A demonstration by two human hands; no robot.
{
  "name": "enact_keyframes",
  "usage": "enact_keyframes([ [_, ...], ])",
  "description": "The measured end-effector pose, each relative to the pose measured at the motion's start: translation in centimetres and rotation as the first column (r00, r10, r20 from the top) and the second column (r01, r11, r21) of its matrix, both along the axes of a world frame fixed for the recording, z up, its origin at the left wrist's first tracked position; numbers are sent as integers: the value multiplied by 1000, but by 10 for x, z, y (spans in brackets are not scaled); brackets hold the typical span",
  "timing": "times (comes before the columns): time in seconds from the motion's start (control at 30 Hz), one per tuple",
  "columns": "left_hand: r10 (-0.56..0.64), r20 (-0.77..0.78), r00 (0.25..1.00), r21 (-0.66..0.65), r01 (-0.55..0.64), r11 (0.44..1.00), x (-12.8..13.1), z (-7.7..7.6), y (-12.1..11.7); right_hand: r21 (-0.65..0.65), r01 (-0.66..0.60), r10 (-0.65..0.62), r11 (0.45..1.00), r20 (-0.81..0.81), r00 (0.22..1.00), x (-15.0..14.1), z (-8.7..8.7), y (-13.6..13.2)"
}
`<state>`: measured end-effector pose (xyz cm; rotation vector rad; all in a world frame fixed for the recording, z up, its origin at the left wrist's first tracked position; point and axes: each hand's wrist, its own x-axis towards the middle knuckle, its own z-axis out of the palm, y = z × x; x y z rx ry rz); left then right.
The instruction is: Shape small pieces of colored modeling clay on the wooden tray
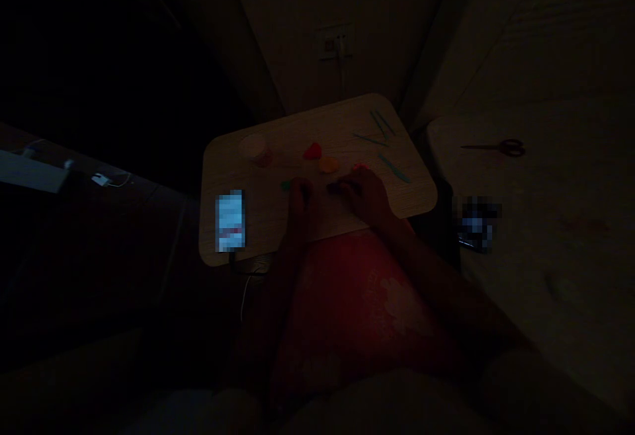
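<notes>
The picture is very dark. My right hand (370, 194) is over the small wooden table (268, 237), its fingers closed around a small dark lump (334, 188). My left hand (298, 200) rests on the tabletop to the left with curled fingers; whatever may be inside them is hidden. A green lump (286, 185) lies against its outer side. Beyond the hands sit a red lump (312, 151) and an orange lump (328, 165), soft-looking like modelling clay. A pinkish-red lump (360, 166) shows just behind my right hand.
Several thin teal sticks (371, 139) and a teal knife-shaped tool (394, 168) lie at the table's right. A pale tub (254, 149) stands at the back left, a lit phone (230, 221) at the front left. Scissors (496, 148) lie on the surface to the right.
</notes>
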<state>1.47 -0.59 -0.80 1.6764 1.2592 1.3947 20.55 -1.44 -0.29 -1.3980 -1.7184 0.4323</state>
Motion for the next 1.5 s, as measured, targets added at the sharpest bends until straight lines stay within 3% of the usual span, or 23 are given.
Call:
enact_keyframes([
  [0.2,-100,-44,994,32,101,994,-1,3,-3,17,52,-52,998,-7,999,-1,-1,-1],
  [0.37,-110,-18,994,-120,107,987,2,6,-5,122,52,-31,991,-167,986,5,5,-3],
  [0.57,-206,37,978,-135,209,969,3,8,-10,181,-227,245,957,-81,966,3,10,-8],
  [0.73,-331,75,941,-127,338,932,2,13,-16,148,-331,338,932,-23,941,2,7,-9],
  [0.93,-379,42,924,-108,382,918,3,21,-20,147,-330,333,932,3,943,2,5,-11],
  [1.17,-349,-222,910,-107,333,937,1,28,-17,122,-289,280,950,85,956,-1,10,-19],
  [1.33,-387,-200,900,-161,360,919,1,28,-16,91,-338,327,937,118,938,-2,7,-20],
  [1.5,-431,-97,897,-206,405,891,0,26,-12,87,-298,287,951,117,951,-3,3,-20],
])
